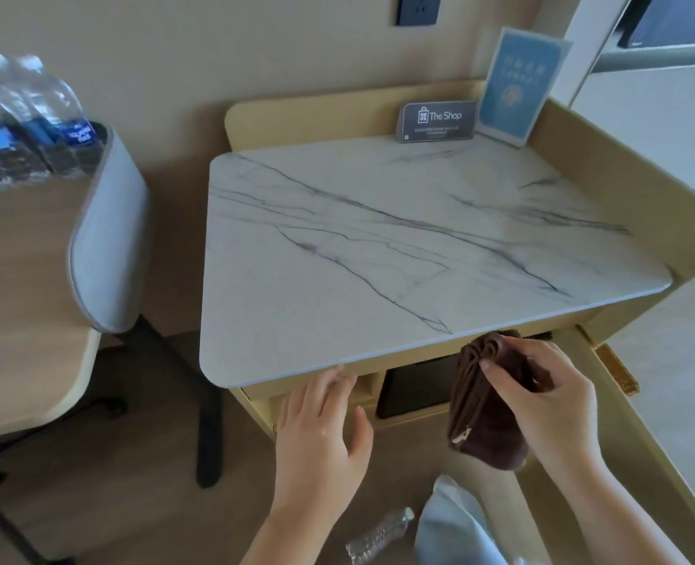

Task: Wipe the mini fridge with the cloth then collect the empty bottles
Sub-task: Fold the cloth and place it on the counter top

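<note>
Marble top overhangs the dark fridge below. The right hand grips the folded brown cloth before it, the left hand spread and empty. Pressing the cloth flat should give even strokes; one empty bottle lies on the floor

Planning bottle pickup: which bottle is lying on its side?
The clear bottle on the floor; the blue-labelled bottles on the desk stand upright.

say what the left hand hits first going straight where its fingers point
Likely the front edge of the marble top; the left hand's fingertips look almost against it, though depth is unclear.
</note>
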A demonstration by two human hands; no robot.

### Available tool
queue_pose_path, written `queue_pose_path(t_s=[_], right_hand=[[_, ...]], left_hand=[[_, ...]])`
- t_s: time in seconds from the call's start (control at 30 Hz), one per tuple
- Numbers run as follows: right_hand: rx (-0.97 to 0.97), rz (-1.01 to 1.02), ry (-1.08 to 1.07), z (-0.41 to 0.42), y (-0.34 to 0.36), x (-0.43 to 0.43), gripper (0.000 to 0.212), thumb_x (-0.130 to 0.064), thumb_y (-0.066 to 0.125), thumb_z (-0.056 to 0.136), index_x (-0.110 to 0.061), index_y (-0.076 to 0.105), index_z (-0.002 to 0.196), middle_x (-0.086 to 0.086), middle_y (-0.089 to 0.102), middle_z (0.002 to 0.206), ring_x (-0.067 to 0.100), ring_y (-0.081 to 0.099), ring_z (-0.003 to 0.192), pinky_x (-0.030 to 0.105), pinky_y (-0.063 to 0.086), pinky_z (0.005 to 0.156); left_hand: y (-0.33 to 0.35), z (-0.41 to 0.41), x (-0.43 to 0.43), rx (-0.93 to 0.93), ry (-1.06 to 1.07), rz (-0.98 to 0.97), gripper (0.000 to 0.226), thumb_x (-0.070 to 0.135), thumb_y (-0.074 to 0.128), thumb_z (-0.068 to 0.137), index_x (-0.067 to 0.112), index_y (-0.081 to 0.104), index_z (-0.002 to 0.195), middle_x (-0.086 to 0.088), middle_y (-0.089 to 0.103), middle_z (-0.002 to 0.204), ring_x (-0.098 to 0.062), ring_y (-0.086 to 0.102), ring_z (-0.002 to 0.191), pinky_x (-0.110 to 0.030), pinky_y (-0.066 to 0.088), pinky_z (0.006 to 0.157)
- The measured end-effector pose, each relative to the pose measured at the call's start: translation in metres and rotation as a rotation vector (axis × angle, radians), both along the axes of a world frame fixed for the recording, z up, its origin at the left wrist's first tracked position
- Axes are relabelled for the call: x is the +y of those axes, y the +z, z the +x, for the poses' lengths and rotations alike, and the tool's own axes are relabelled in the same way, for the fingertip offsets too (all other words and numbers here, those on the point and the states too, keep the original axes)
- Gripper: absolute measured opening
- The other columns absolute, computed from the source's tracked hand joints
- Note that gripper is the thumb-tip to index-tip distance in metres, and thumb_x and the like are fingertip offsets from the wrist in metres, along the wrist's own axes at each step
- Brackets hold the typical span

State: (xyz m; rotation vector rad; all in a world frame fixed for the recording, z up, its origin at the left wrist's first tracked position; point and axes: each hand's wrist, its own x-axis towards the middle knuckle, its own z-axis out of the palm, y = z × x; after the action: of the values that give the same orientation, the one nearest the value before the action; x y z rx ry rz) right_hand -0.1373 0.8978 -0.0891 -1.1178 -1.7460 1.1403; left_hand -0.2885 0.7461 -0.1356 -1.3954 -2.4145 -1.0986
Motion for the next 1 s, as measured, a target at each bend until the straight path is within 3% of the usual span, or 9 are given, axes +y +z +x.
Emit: queue_pose_path(t_s=[0.2, 0.4, 0.6, 0.9, 1.0], right_hand=[[0.041, -0.006, 0.116, -0.036, 0.011, 0.082, 0.029, -0.009, 0.075, 0.072, -0.035, 0.064, 0.077, -0.008, 0.066, 0.089, -0.003, 0.059, 0.079, 0.011, 0.047, 0.067], [0.030, -0.031, 0.317, -0.068, 0.015, 0.188, 0.030, -0.009, 0.076, 0.071, -0.036, 0.066, 0.078, -0.012, 0.067, 0.083, 0.000, 0.061, 0.079, 0.015, 0.047, 0.069], [-0.114, 0.108, 0.574, -0.104, 0.037, 0.263, 0.039, -0.007, 0.074, 0.069, -0.043, 0.062, 0.076, -0.024, 0.060, 0.092, -0.008, 0.055, 0.086, 0.000, 0.037, 0.070], [-0.321, 0.258, 0.938, -0.233, 0.018, 0.286, 0.040, -0.012, 0.075, 0.070, -0.048, 0.060, 0.080, -0.018, 0.058, 0.092, -0.005, 0.055, 0.086, 0.006, 0.038, 0.074], [-0.387, 0.326, 1.038, -0.282, -0.001, 0.267, 0.028, -0.015, 0.075, 0.071, -0.036, 0.069, 0.089, -0.018, 0.054, 0.089, -0.009, 0.052, 0.082, 0.008, 0.037, 0.074]], left_hand=[[0.007, -0.017, 0.064, 0.043, 0.084, -0.003, 0.035, 0.028, 0.045, 0.082, 0.011, 0.066, 0.103, -0.003, 0.063, 0.109, -0.021, 0.060, 0.099, -0.033, 0.048, 0.084], [0.016, -0.023, 0.160, 0.034, 0.243, -0.042, 0.036, 0.029, 0.044, 0.081, 0.010, 0.067, 0.102, -0.003, 0.064, 0.106, -0.015, 0.055, 0.098, -0.031, 0.047, 0.080], [0.026, -0.041, 0.216, 0.052, 0.311, 0.028, 0.033, 0.023, 0.046, 0.080, 0.008, 0.065, 0.103, -0.003, 0.063, 0.107, -0.017, 0.053, 0.100, -0.026, 0.041, 0.086], [0.015, -0.128, 0.227, 0.048, 0.315, 0.052, 0.034, 0.023, 0.047, 0.080, 0.007, 0.066, 0.103, -0.004, 0.063, 0.109, -0.016, 0.053, 0.102, -0.028, 0.042, 0.086], [0.008, -0.164, 0.211, 0.036, 0.317, 0.043, 0.035, 0.022, 0.047, 0.080, 0.006, 0.066, 0.105, -0.005, 0.063, 0.109, -0.018, 0.055, 0.102, -0.030, 0.046, 0.085]])
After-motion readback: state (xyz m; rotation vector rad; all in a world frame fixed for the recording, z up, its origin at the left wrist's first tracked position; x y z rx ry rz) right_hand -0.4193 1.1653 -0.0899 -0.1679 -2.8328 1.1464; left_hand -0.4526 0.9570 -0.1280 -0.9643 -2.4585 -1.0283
